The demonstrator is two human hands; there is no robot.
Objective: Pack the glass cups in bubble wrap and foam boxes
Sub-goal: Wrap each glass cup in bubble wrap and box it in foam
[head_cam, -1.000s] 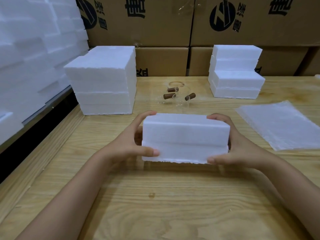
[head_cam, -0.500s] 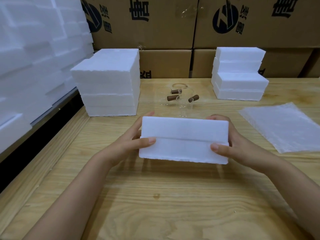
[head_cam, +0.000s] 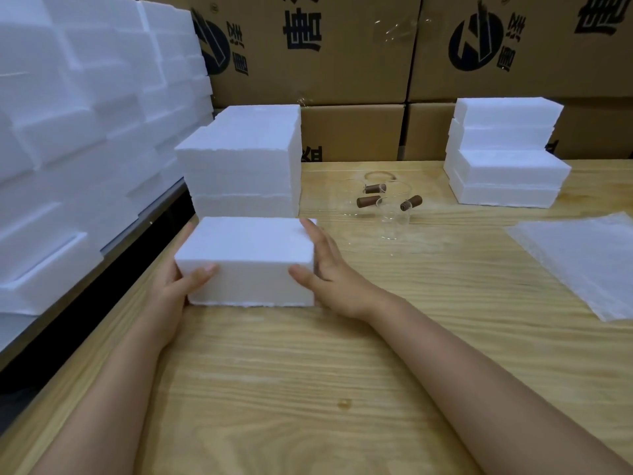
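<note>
The foam box has travelled from the middle of the table, straight in front of the person, over to the left. It now sits just in front of the tall stack of foam boxes, and its ragged lower edge looks to be down on the wood. Its lid is closed, so what it holds cannot be seen. Expanded foam like this should be very light and stiff but crumbly at the edges and easily dented, so the flat end faces are the sensible places to hold it, with a gentle squeeze rather than a pinch on a corner. That is roughly how it is held. The left hand clasps the left end, its thumb laid across the front face, while its fingers go round the end mostly out of sight. The right hand grips the right end, with its fingers almost straight along that face and its thumb hooked round the corner onto the front. Behind and to the right, the glass cups with brown handles stand unwrapped and well apart from the box. They are fragile, slippery things, best taken by the body. The bubble wrap sheets lie flat at the right.
</note>
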